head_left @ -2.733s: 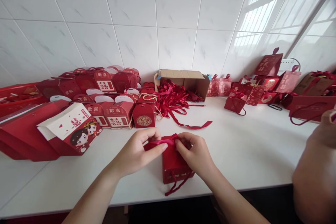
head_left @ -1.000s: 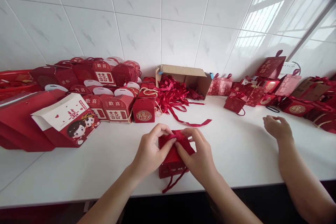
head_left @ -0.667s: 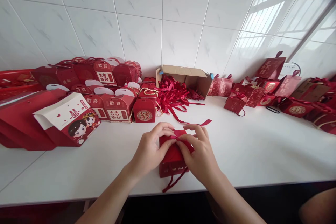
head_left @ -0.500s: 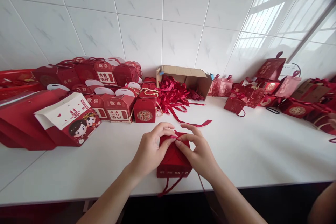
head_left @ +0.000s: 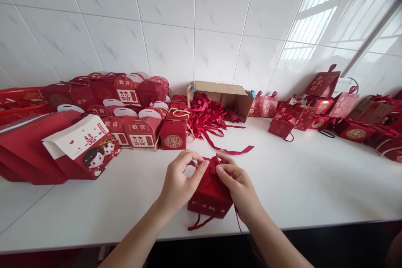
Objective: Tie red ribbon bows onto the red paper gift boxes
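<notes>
A small red gift box (head_left: 207,203) with pale lettering on its near side stands close to the table's front edge, turned slightly. A twisted red cord handle (head_left: 201,225) hangs from its front. At the top of the box, my right hand (head_left: 240,184) pinches a looped red ribbon (head_left: 214,163) between thumb and fingers. Across from it, my left hand (head_left: 180,178) has its thumb and forefinger closed together by the box's top; what lies between the tips is hidden. A thin ribbon end dangles down the box's right side, below my right hand.
Behind the box, loose red ribbons (head_left: 204,113) spill from a cardboard box (head_left: 243,106). Several red and white gift boxes (head_left: 141,130) are piled at left, beside a tilted cartoon-couple box (head_left: 94,150). More small red boxes (head_left: 281,127) stand along the tiled wall at right.
My fingertips have drawn slightly apart, and a ribbon loop now shows in my right hand. The box has turned a little. The view has shifted slightly.
</notes>
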Demonstrator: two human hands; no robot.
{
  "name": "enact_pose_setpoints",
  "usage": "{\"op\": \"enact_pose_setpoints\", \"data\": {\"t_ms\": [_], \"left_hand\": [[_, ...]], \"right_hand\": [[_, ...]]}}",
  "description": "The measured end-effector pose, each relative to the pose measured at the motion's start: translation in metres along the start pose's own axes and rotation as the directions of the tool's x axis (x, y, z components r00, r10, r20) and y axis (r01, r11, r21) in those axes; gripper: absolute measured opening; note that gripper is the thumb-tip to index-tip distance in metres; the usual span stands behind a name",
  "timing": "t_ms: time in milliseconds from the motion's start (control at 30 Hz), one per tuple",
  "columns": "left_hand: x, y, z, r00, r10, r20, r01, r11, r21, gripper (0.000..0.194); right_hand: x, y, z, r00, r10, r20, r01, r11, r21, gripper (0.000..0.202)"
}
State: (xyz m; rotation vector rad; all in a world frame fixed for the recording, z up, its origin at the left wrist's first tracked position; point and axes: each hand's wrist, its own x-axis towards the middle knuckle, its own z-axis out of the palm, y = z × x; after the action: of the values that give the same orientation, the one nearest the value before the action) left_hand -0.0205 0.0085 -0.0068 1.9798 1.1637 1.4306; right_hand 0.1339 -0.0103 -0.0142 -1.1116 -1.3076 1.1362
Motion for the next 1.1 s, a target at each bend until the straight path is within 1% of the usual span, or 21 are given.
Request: {"op": "enact_pose_setpoints", "data": {"t_ms": [67,133,267,333,433,500,600,667,733,800,933,1000,1067,1100], "left_hand": [[-0.003,0.003,-0.005,0.996,-0.015,0.09,0.009,0.998,0.069,0.009],[-0.003,0.005,-0.009,0.986,-0.029,0.162,0.017,0.997,0.076,0.01],[0.001,0.003,-0.017,0.97,-0.074,0.23,0.07,0.997,0.024,0.012],[0.002,0.002,-0.021,0.954,-0.08,0.287,0.084,0.996,-0.002,0.012],[0.001,0.005,-0.028,0.935,-0.074,0.348,0.081,0.997,-0.007,0.013],[0.0,0.008,-0.031,0.932,-0.066,0.355,0.065,0.998,0.015,0.013],[-0.001,0.011,-0.033,0.934,-0.061,0.351,0.044,0.998,0.054,0.015],[-0.001,0.013,-0.034,0.936,-0.063,0.346,0.041,0.997,0.071,0.016],[-0.001,0.014,-0.034,0.938,-0.063,0.342,0.035,0.996,0.086,0.016],[-0.001,0.015,-0.034,0.941,-0.052,0.334,0.019,0.995,0.102,0.016],[-0.003,0.015,-0.034,0.952,-0.021,0.304,-0.021,0.991,0.133,0.017],[-0.003,0.014,-0.035,0.954,-0.003,0.298,-0.04,0.99,0.138,0.016],[-0.003,0.012,-0.035,0.952,0.007,0.306,-0.05,0.99,0.132,0.016],[-0.003,0.012,-0.036,0.949,0.006,0.316,-0.048,0.991,0.125,0.016]], "right_hand": [[-0.003,0.001,0.003,0.999,-0.007,-0.032,0.005,0.998,-0.055,0.037],[-0.008,-0.001,0.003,0.999,-0.013,-0.046,0.007,0.993,-0.114,0.037],[-0.017,-0.008,-0.009,0.998,-0.06,-0.026,0.052,0.965,-0.256,0.038],[-0.02,-0.011,-0.018,0.995,-0.104,0.01,0.1,0.925,-0.366,0.03],[-0.02,-0.013,-0.027,0.984,-0.14,0.113,0.178,0.848,-0.499,0.025],[-0.019,-0.016,-0.03,0.972,-0.158,0.172,0.228,0.803,-0.551,0.017],[-0.017,-0.021,-0.03,0.954,-0.217,0.205,0.298,0.747,-0.594,0.013],[-0.014,-0.024,-0.03,0.933,-0.259,0.249,0.357,0.731,-0.582,0.011],[-0.012,-0.026,-0.03,0.916,-0.263,0.304,0.394,0.732,-0.555,0.01],[-0.011,-0.026,-0.031,0.919,-0.236,0.316,0.382,0.728,-0.569,0.012],[-0.016,-0.03,-0.031,0.936,-0.239,0.258,0.351,0.687,-0.636,0.015],[-0.023,-0.035,-0.031,0.939,-0.209,0.272,0.337,0.719,-0.608,0.017],[-0.029,-0.041,-0.031,0.937,-0.139,0.319,0.308,0.76,-0.572,0.018],[-0.031,-0.043,-0.031,0.935,-0.115,0.335,0.298,0.767,-0.569,0.018]]}}
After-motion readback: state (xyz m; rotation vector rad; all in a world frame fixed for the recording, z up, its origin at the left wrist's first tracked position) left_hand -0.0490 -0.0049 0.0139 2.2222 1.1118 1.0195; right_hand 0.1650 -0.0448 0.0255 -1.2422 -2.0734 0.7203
